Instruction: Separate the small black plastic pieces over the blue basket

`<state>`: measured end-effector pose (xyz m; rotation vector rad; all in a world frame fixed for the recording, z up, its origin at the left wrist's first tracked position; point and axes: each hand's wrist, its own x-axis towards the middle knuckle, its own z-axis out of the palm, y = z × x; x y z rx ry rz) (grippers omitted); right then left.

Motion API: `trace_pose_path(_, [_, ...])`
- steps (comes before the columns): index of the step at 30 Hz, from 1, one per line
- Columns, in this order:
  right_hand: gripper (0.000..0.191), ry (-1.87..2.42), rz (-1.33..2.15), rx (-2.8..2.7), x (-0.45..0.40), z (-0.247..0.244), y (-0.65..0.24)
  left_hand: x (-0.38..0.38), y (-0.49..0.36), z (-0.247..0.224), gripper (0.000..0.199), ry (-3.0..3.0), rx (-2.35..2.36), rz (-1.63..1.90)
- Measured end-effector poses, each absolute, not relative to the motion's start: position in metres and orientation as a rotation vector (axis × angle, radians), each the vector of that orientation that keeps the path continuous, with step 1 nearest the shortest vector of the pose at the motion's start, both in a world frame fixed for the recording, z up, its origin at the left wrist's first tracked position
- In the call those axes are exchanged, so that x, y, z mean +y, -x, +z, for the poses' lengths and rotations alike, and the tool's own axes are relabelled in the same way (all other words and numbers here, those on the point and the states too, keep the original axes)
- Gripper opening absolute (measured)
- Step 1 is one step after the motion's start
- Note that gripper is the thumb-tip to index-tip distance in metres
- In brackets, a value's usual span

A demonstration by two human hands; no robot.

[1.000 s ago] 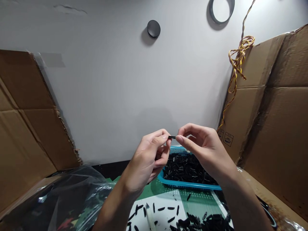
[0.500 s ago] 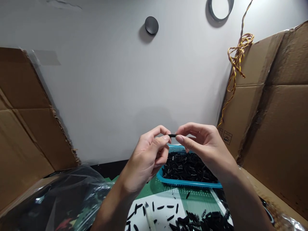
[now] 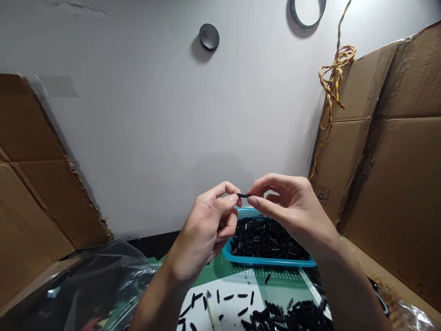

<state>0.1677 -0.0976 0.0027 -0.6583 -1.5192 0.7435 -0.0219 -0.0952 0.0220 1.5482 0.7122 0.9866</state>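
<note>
A small, slim black piece is stretched level between my two hands, above the near side of the wall. My left hand pinches its left end between thumb and forefinger, the other fingers curled in. At the right end, the thumb and fingertips of my right hand grip it. Below and behind my right hand sits a blue plastic basket full of similar black pieces. My right forearm covers part of the basket's right side. What the pieces are I cannot make out.
On a white sheet lie scattered black pieces and a pale pointed tool. A heap of black pieces is to its right. Cardboard panels flank both sides. A clear plastic bag lies left; twisted yellow wire hangs right.
The view has shifted slightly, so the surroundings sit a little further left. Both hands still hold the black piece, and slightly more of it shows between the fingers.
</note>
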Motion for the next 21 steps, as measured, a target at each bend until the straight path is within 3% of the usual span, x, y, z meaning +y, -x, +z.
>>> trace_pose_path(11, [0.003, 0.733, 0.610, -1.518, -0.098, 0.001, -0.170, -0.092, 0.021, 0.023, 0.032, -1.541, 0.755, 1.013])
trace_pose_path(17, [0.018, 1.147, 0.198, -1.528, -0.081, -0.008, -0.173, -0.094, 0.024, 0.024, 0.034, -1.481, 0.779, 1.062])
trace_pose_path(21, [0.021, 1.006, 0.353, -1.607, -0.094, -0.002, -0.162, -0.092, 0.022, 0.023, 0.044, -1.459, 0.813, 1.071])
